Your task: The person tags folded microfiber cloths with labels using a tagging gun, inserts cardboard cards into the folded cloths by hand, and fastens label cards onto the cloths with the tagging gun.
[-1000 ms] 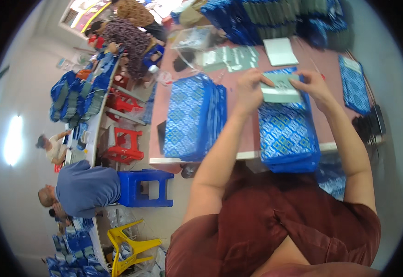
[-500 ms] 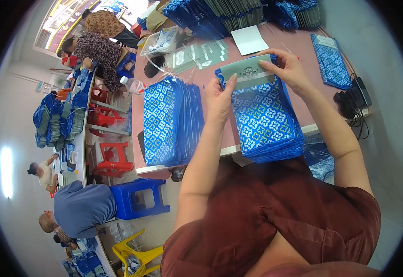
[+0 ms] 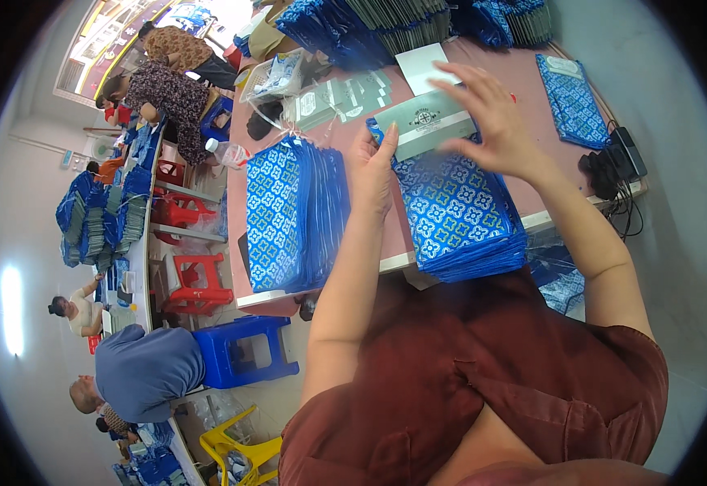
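Your right hand (image 3: 491,125) has come off the right end of the grey-green card (image 3: 426,121), which it pinched in the earlier frame; its fingers now spread open above that end, slightly blurred. Your left hand (image 3: 372,170) keeps its pinch on the card's left end, thumb lying flat on top, with a blue bag corner showing beside it.

You have the card slanting over the far end of the right-hand bag stack (image 3: 459,211), which lies at the surface's near edge and juts past it. Stiff-looking, smooth and rectangular, the card carries a dark round emblem and a pale band along its lower side. Beneath it, your top bag is bright blue with white four-petalled motifs, some touched yellow-green; the soft edges below layer into thin, rumpled folds.

Toward the surface's near left corner stands a thicker bag stack (image 3: 276,215) in the same pattern. Loose grey-green cards (image 3: 345,97) fan out toward the far left corner, beside a white lattice basket (image 3: 276,77); a white rectangular pad (image 3: 426,69) lies beyond your held card. Near the right edge are a single bag (image 3: 566,97) and a black power adapter (image 3: 627,154).

Your left fingertips are hidden behind the card, and whether your right thumb touches it is hard to tell. Bundles (image 3: 402,24) along the far edge are cut off at the top.
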{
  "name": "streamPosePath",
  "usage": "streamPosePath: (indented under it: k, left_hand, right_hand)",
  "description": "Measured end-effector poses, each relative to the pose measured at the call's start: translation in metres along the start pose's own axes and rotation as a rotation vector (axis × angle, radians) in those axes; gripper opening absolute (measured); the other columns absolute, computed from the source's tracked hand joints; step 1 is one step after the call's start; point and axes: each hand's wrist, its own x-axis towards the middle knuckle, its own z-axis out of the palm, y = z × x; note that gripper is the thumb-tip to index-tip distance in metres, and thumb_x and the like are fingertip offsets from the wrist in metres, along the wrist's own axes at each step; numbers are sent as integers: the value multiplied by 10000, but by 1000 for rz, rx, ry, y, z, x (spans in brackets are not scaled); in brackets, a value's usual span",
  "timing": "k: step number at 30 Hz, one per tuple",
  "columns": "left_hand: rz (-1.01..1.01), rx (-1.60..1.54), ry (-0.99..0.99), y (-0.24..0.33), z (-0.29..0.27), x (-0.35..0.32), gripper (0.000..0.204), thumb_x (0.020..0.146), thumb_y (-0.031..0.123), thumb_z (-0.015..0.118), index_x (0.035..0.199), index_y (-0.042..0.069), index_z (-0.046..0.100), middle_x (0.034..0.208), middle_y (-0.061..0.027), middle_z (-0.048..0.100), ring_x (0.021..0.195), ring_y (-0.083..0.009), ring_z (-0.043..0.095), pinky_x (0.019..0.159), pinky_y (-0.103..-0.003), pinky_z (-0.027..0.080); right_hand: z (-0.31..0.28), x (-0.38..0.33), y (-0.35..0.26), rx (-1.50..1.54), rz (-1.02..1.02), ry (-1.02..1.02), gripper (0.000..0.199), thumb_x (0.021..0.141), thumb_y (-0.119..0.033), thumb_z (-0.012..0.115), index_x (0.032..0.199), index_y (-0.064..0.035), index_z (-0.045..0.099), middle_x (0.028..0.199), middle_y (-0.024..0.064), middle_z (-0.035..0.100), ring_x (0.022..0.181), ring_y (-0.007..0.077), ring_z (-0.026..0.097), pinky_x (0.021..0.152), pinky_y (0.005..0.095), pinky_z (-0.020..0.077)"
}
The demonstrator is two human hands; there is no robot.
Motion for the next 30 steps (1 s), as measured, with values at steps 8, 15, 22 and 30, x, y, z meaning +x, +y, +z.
streamPosePath:
  k: [8,15,22,30]
  left_hand:
    - [-75,-75,-51,8,8,-6,321,1040,311,506,1147,40,641,1017,-10,674,882,-67,599,785,-224,468]
    - [-54,-129,-73,5,11,-8,341,1025,310,531,1217,38,603,1123,-55,661,986,-104,618,830,-227,488]
    - [38,326,-48,-10,14,-11,409,898,98,682,1274,21,541,1058,-76,672,940,-92,619,819,-226,475]
    - [-168,364,-126,-44,-7,-19,527,805,-38,685,1305,9,525,1153,-109,638,1054,-171,605,895,-270,478]
  right_hand:
    - [8,-10,19,136,44,-62,432,713,-55,712,1131,-164,700,1139,6,704,1025,222,654,939,388,480]
    - [23,-22,19,144,365,-33,172,890,-203,669,1031,-139,743,936,80,723,826,282,686,670,370,523]
    - [28,-16,22,84,438,36,230,911,-275,620,1063,-141,730,905,92,722,790,318,680,653,374,524]
    - [6,-28,35,951,1009,104,319,942,-351,647,1094,-71,678,814,4,670,696,63,626,520,232,452]
